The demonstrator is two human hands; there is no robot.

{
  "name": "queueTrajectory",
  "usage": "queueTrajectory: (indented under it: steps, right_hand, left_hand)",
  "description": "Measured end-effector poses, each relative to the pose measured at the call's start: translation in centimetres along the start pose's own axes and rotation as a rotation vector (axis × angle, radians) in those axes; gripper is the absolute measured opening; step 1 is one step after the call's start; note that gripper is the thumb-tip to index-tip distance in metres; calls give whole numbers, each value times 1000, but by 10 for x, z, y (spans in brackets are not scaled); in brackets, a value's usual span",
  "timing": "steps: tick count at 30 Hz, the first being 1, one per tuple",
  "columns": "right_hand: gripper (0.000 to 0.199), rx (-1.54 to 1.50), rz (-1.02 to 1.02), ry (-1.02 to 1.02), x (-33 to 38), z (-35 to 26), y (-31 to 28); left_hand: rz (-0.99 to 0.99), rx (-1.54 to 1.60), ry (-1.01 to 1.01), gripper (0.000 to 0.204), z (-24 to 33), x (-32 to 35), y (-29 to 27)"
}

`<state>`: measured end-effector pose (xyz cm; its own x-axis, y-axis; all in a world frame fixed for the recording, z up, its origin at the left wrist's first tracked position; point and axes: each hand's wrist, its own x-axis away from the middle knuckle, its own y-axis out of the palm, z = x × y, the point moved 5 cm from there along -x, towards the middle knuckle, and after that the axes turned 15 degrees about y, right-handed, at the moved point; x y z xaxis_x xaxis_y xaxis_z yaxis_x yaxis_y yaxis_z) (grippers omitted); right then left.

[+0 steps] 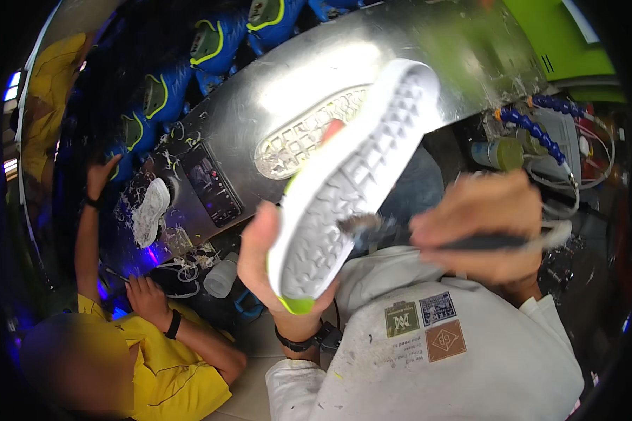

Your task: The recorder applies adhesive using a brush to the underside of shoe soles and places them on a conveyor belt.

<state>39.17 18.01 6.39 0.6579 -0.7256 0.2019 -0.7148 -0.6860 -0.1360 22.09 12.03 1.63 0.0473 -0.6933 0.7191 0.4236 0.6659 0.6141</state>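
In my left hand [260, 256] is a long white shoe sole [358, 161] with bright green edging. My fingers wrap around its lower end, and its grooved face is tilted up toward me. My right hand [481, 228], smeared by motion, grips a dark slim tool [481, 242] with a brush-like tip [358, 223]. That tip meets or hovers just over the sole's grooves; blur hides which. A pale cord seems to leave the tool's rear end. Behind the sole, a second, cream-coloured sole [288, 144] lies on the metal table.
The shiny metal table [463, 63] also bears a phone [211, 184] and a small white sole [151, 210] amid shavings. Blue shoes [214, 45] line the far side. Blue segmented hoses [534, 130] stand at right, below a green machine [562, 42]. A co-worker in yellow [172, 358] sits at left.
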Motion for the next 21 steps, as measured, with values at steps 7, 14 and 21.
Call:
queueTrajectory:
  steps: [7, 14, 21]
  right_hand:
    - [22, -656, -132, 201, -36, -44, 38]
    - [33, -513, -126, 248, -58, -103, -12]
    - [25, -1131, 369, 442, -31, -134, -59]
  left_hand:
    - [96, 158, -193, 112, 26, 20, 46]
    - [-342, 88, 118, 104, 66, -7, 99]
    - [-388, -419, 856, 59, 189, -132, 279]
